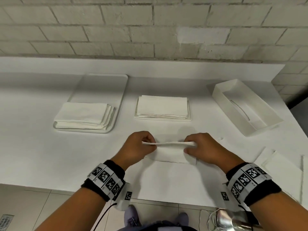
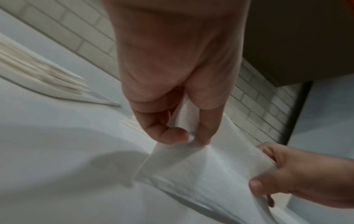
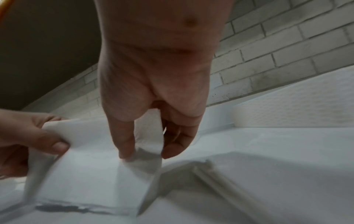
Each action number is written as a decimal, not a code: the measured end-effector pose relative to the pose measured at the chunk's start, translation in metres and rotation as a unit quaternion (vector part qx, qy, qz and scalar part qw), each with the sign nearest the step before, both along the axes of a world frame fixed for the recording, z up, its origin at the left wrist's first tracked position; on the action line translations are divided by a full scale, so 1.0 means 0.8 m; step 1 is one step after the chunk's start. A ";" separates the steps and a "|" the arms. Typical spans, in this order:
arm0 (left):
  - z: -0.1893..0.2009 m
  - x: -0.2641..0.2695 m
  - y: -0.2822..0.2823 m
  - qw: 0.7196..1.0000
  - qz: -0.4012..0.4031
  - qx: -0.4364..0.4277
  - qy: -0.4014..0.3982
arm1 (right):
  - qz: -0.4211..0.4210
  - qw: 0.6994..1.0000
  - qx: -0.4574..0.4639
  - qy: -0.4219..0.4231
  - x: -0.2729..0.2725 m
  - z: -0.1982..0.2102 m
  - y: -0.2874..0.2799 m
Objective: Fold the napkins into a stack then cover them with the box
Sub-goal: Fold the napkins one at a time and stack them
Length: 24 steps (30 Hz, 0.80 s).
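Note:
A white napkin [image 1: 170, 154] hangs folded over between my two hands above the table's near middle. My left hand [image 1: 141, 145] pinches its left top corner and my right hand [image 1: 198, 147] pinches the right one. The left wrist view shows thumb and forefinger of my left hand [image 2: 191, 138] closed on the napkin [image 2: 210, 169]. In the right wrist view my right hand [image 3: 145, 153] pinches the napkin [image 3: 91, 174] the same way. A stack of folded napkins [image 1: 162, 106] lies on a small base behind. The white box [image 1: 246, 107] lies open side up at the right.
A white tray [image 1: 100, 84] at the left back holds a pile of unfolded napkins [image 1: 83, 116]. More flat paper [image 1: 281, 165] lies at the right front. A brick wall [image 1: 150, 25] stands behind the table. The table's front edge runs just under my wrists.

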<state>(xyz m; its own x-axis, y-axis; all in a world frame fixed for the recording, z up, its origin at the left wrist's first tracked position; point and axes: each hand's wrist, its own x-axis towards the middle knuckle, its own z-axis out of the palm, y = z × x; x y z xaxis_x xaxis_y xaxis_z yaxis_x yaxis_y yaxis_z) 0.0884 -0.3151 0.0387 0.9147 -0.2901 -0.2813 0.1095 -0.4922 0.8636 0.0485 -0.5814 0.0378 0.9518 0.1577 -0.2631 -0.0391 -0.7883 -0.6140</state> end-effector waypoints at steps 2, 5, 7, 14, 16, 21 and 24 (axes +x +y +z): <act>-0.003 0.003 0.023 0.999 0.018 -0.026 -0.004 | -0.018 0.999 0.025 -0.017 0.009 0.001 0.014; -0.009 0.009 0.050 0.997 0.057 -0.058 0.000 | -0.056 0.995 0.080 -0.028 0.020 0.001 0.034; -0.014 0.012 0.063 0.991 0.091 -0.088 0.029 | -0.081 0.988 0.127 -0.012 0.025 0.001 0.046; -0.025 0.019 0.089 0.980 0.128 -0.138 0.057 | -0.091 0.987 0.126 -0.028 0.037 -0.007 0.065; -0.031 0.021 0.095 0.982 0.126 -0.129 0.057 | -0.110 0.984 0.140 -0.031 0.039 -0.010 0.067; -0.039 0.023 0.101 0.986 0.104 -0.124 0.033 | -0.164 0.964 0.205 -0.039 0.037 -0.019 0.073; -0.040 0.023 0.101 0.988 0.103 -0.118 0.010 | -0.177 0.956 0.233 -0.030 0.035 -0.024 0.074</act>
